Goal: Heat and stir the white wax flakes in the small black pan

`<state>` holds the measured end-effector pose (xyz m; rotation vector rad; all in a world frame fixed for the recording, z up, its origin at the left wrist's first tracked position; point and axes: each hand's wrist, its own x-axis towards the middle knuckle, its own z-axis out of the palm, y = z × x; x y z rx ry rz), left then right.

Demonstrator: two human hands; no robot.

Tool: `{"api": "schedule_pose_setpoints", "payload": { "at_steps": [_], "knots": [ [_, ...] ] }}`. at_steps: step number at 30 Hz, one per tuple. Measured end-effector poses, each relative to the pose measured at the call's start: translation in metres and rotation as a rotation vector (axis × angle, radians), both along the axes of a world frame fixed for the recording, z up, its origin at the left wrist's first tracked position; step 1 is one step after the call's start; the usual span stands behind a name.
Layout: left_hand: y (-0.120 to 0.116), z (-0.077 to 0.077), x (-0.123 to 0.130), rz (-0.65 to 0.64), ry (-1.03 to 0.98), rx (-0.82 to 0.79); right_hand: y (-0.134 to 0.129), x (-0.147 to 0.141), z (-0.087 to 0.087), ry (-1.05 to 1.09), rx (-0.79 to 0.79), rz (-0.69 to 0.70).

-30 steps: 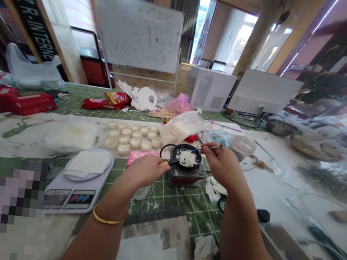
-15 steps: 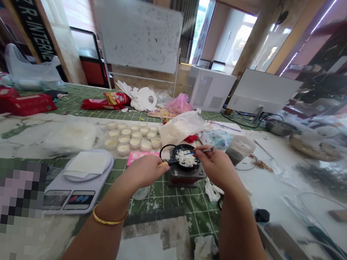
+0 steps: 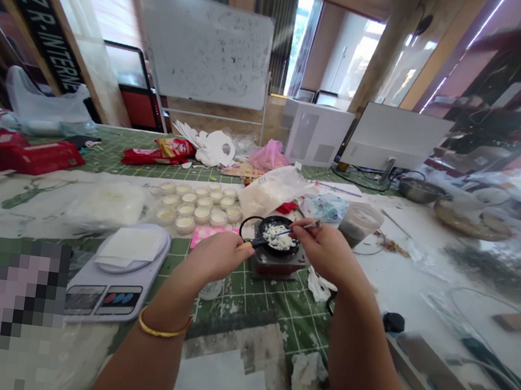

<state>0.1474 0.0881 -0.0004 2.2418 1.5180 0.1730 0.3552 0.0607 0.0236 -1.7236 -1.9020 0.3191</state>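
Note:
A small black frying pan rests on a small electric burner, holding white flakes or crumbled lumps. My left hand is closed around the pan's handle, which has a light wooden-looking end. From the right, my right hand pinches a thin stick with a bluish lower part, its tip down among the white lumps. A pink silicone-like mould lies behind my left hand. To its left and back stand several small round cups filled with pale, cream-coloured material.
Left of my arm sits a kitchen scale bearing white sheets. A plastic bag of pale material lies behind the pan. Right are a clear tub, crumpled tissue and a power strip. A small clear cup stands near my left wrist.
The stick's tip has shifted slightly left in the pan, and the white lumps are rearranged a little. My left hand stays on the handle.

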Motion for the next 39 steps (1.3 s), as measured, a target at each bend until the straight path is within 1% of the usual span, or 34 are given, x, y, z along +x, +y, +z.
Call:
{"api": "schedule_pose_setpoints", "payload": {
  "at_steps": [2,6,9,11,14,18,22,27,31,36,39],
  "knots": [
    [0.000,-0.001,0.000,-0.004,-0.002,-0.001,0.001,0.002,0.001,0.006,0.013,-0.040],
    [0.000,-0.001,-0.001,0.002,-0.004,-0.006,0.004,0.006,0.000,-0.031,-0.028,-0.027],
    [0.000,-0.001,-0.001,0.008,0.004,-0.011,0.007,0.008,-0.002,0.016,0.020,-0.072],
    [0.000,0.000,-0.001,0.006,0.003,-0.009,0.009,0.008,-0.005,0.030,0.027,-0.036],
    [-0.001,0.001,0.000,0.003,0.002,-0.004,0.012,0.007,-0.008,0.032,-0.008,0.028],
    [-0.001,0.001,0.000,0.003,0.004,-0.006,0.014,0.003,-0.011,0.099,0.062,-0.034],
    [0.001,-0.001,-0.001,0.000,-0.006,0.005,0.016,0.000,-0.013,0.031,0.008,0.032],
    [0.000,0.000,-0.001,-0.001,-0.019,-0.006,0.018,0.002,-0.016,0.106,0.059,0.007],
    [-0.001,0.002,-0.001,0.008,-0.017,-0.005,0.020,0.006,-0.014,0.093,-0.011,0.032],
    [-0.001,0.001,-0.001,0.004,-0.003,-0.019,0.026,0.012,-0.018,0.143,0.045,-0.086],
    [0.000,0.000,-0.001,0.003,-0.014,-0.007,0.030,0.011,-0.021,0.149,0.002,-0.027]
  ]
}}
